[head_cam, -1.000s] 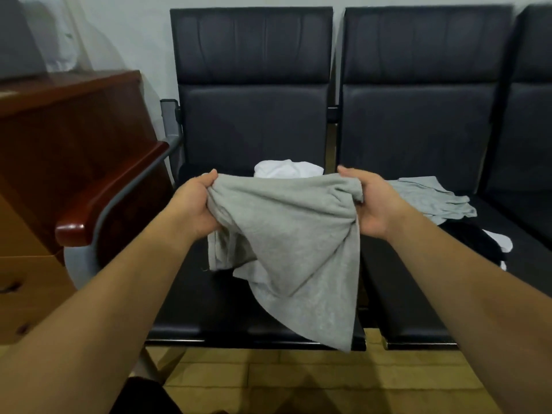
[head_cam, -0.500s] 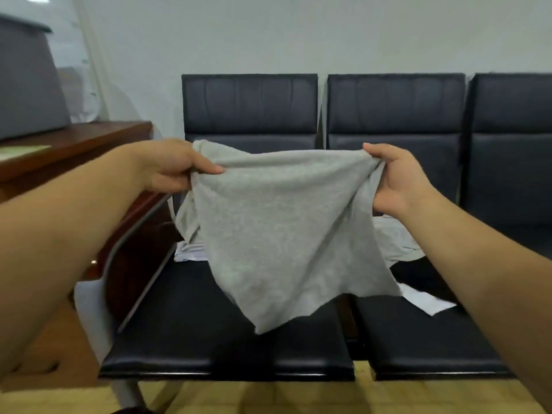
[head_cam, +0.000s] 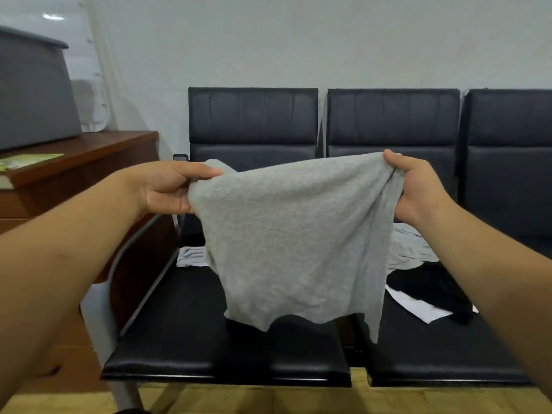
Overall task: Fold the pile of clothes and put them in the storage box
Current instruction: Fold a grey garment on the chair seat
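Grey garment (head_cam: 295, 243) hangs between left hand (head_cam: 170, 189) and right hand (head_cam: 418, 189), pinched.

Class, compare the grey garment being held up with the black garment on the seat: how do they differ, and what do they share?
Colour: the grey garment is light grey, the black garment black.
Pose: the grey garment hangs spread in the air; the black garment lies crumpled on a seat.
Hold: the left hand and right hand grip the grey garment; no hand touches the black garment.
Both are unfolded cloth.
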Motion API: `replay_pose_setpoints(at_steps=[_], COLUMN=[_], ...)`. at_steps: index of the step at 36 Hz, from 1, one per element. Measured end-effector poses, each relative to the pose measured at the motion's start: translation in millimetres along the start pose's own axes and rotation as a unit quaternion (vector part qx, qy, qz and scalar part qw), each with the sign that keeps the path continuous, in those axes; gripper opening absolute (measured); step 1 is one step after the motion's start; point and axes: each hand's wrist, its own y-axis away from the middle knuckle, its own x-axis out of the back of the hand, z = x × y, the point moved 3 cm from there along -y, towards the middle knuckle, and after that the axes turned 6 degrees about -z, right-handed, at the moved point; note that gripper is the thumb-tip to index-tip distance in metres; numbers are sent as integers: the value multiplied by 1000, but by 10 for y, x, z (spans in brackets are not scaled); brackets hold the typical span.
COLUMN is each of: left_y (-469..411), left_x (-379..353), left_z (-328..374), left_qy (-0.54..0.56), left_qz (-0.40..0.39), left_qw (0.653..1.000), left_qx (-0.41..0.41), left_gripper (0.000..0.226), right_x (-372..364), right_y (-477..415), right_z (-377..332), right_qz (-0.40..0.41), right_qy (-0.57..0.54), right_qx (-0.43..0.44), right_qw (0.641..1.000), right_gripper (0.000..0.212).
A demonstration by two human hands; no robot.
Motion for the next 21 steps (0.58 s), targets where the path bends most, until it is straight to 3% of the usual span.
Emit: replay_pose_setpoints(at_steps=[5,9,12,15,17,21], left_y=[32,90,54,51,61,59], left_x=[180,158,185,96,85,90], left_z=[5,-17,-63,-83,-80,-51], left_qy=[7,-27,-56,-117,-98,21], left_qz=[25,-6,50,159,224,225], left_qw=[999,999,997,980,970,973], left_qx=[-24,-30,-13,8,3,-36], left_gripper=[95,82,87,33,10,16], right_x=[62,123,156,168,155,156], right_y=[20,-3,-19,-21,-3,13], right_z=[-43,-16,1,6,5,-6], right_qz=[14,29,38,46,47,51], right_qy=[12,41,42,50,56,84], right_qx=[14,10,7,13,18,26], right_qw=[1000,999,998,998,997,995], right_gripper=[14,16,23,31,31,32])
